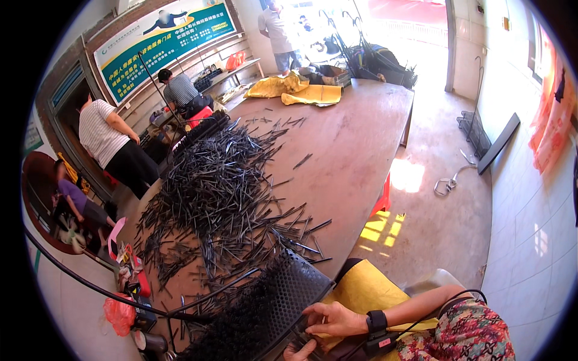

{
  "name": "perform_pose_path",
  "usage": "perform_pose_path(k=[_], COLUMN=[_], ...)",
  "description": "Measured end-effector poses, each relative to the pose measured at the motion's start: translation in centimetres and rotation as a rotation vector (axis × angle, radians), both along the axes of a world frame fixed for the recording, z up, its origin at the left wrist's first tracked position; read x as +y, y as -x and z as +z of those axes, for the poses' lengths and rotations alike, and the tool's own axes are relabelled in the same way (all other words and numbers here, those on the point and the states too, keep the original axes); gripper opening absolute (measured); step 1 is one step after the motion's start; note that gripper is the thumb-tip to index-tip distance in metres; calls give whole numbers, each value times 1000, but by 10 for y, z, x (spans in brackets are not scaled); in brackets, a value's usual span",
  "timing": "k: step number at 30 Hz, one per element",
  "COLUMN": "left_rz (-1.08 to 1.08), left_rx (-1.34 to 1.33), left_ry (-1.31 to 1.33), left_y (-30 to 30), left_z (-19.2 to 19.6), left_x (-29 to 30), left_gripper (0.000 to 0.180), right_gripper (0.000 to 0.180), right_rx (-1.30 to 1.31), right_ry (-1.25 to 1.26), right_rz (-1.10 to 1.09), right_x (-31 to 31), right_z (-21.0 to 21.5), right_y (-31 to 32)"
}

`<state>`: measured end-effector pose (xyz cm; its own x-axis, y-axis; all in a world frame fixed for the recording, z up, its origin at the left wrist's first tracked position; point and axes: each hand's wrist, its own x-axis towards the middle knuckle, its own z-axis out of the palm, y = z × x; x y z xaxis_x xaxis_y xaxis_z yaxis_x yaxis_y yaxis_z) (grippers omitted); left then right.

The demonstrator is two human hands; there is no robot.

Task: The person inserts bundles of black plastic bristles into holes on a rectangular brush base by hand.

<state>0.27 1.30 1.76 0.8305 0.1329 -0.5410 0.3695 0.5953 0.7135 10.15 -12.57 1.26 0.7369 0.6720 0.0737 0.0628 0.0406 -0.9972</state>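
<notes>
At the lower edge, a black perforated panel (pixel 295 286) stands tilted, with a dense mass of black bristles (pixel 241 307) along its left side. My right hand (pixel 337 319), a dark band on its wrist, is beside the panel's near right corner. Its fingers are drawn together around something small and dark that I cannot make out. Just below, my left hand (pixel 301 351) shows only in part, its fingers bent towards the right fingertips; what they hold is unclear. A large heap of thin black sticks (pixel 211 180) spreads over the wooden table (pixel 337 144) beyond the panel.
A black curved rod (pixel 90 286) crosses the lower left. Yellow sheets (pixel 313 95) lie at the table's far end, and yellow cloth (pixel 373 286) covers my lap. Red bags and a mug (pixel 153 343) are at the left edge. Several people are in the background.
</notes>
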Motion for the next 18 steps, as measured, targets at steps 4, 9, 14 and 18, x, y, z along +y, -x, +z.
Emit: perform_pose_path(k=[4, 9, 14, 18], left_rz=[-16, -30, -58, 11], left_rx=[36, -46, -147, -119], left_ry=[-18, 39, 17, -62], left_y=[1, -3, 6, 9], left_z=[3, 6, -54, 10], left_x=[-2, -6, 5, -18], left_gripper=[27, 25, 15, 6], right_gripper=[33, 29, 25, 23], right_rx=[76, 88, -57, 107], right_ry=[-7, -2, 69, -46], right_rz=[92, 112, -112, -275], right_x=[-1, 1, -2, -4], right_z=[-9, 5, -1, 4], right_y=[-5, -5, -11, -29])
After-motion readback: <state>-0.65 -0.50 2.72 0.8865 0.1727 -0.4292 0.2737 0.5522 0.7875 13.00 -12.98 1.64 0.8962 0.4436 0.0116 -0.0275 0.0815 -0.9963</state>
